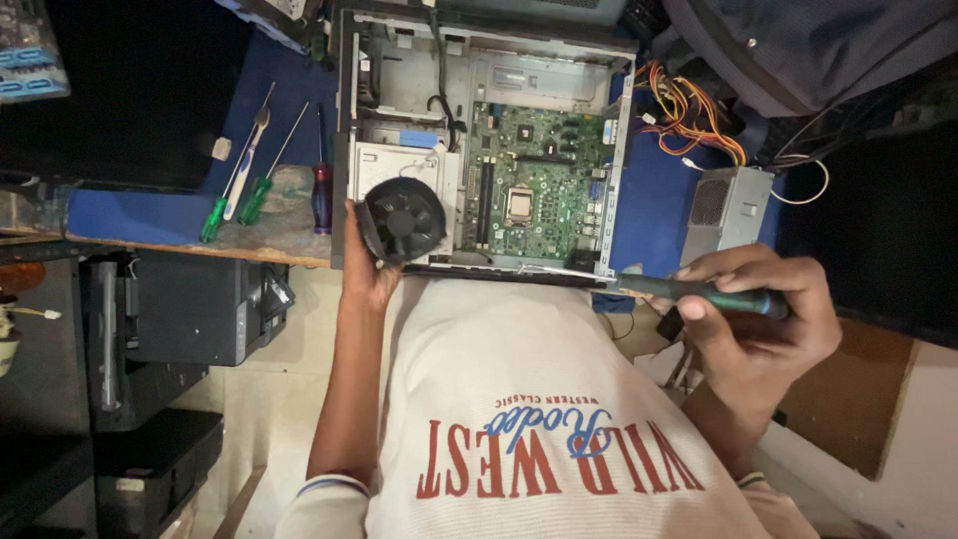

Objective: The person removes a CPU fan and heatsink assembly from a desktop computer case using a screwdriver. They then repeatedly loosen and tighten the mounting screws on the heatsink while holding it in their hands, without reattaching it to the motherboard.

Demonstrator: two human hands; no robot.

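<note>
Nearest us, our right hand is clamped on one dark green-handled screwdriver, and our left hand grips one round black cooler fan at the edge of the open grey metal computer case. We count four loose tools on the worn blue bench, one grey power supply box, pale tiled floor below.

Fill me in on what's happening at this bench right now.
A person is working on an open desktop computer case lying on the blue-topped bench. Their left hand holds a round black cooler fan at the case's near edge, beside the green motherboard. Their right hand grips a dark-handled screwdriver, its shaft pointing towards the case. Spare screwdrivers lie on the bench, and a grey power supply sits out of the case.
</note>
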